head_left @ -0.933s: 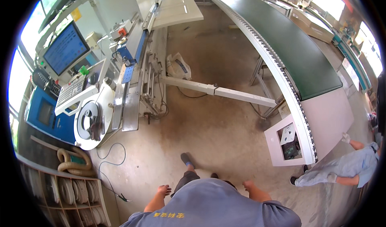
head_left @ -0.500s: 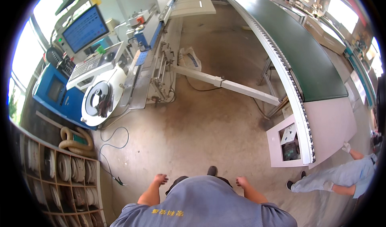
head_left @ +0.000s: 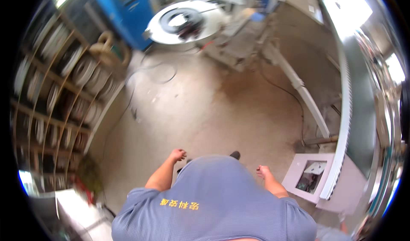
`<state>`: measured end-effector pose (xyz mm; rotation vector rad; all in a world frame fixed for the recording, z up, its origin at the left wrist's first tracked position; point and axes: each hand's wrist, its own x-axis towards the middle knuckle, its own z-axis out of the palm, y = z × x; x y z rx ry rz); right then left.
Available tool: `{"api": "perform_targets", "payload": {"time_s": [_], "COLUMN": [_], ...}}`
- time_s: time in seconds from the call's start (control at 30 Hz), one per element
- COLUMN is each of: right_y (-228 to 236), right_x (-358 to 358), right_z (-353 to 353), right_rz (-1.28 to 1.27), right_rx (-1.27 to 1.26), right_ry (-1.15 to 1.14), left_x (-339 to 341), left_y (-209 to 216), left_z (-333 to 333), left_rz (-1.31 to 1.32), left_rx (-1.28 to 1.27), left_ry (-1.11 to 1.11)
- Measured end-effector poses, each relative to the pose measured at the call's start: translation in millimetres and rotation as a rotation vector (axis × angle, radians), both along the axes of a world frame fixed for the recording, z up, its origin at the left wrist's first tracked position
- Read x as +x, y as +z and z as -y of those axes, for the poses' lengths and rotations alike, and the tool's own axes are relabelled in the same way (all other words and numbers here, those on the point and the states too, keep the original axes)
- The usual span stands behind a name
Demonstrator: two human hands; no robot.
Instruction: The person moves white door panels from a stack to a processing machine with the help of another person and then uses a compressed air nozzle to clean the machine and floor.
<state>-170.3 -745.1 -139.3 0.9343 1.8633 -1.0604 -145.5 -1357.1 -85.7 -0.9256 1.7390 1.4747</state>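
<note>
Both my arms hang bent at my sides, above the bare concrete floor (head_left: 188,117). My left hand (head_left: 178,154) is loosely open, fingers a little curled, with nothing in it. My right hand (head_left: 263,171) also looks loosely open and holds nothing I can see; its fingers are slightly blurred. Neither hand touches anything. Nearest my right hand is the pale pink end panel (head_left: 290,185) of the green-belted conveyor, with a cutout showing parts inside.
A wooden rack (head_left: 92,98) holds several rolls of edging on the left. Ahead stand a blue cabinet (head_left: 130,16) and a white round reel table (head_left: 158,31). A thin cable (head_left: 128,91) lies on the floor. A white beam (head_left: 294,80) runs toward the conveyor (head_left: 356,100). Another person's hand shows lower right.
My view has swung left and down, so the rack and reel table sit higher and the computer screen is out of sight. My hands remain beside my body, empty.
</note>
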Motion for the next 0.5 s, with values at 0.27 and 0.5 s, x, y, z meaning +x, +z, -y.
{"api": "perform_targets", "payload": {"time_s": [0.27, 0.5], "right_y": [62.7, 83.0], "right_x": [-44.9, -57.0], "right_z": [223.8, 327.3], "right_rz": [0.011, 0.121], "right_rx": [-0.092, -0.025], "right_ry": [0.141, 0.399], "left_x": [268.0, 278.0], "left_y": [-37.9, -59.8], "left_z": [231.2, 321.6], "left_rz": [0.336, 0.416], "left_rx": [-0.066, -0.119], "left_ry": [0.751, 0.734]}}
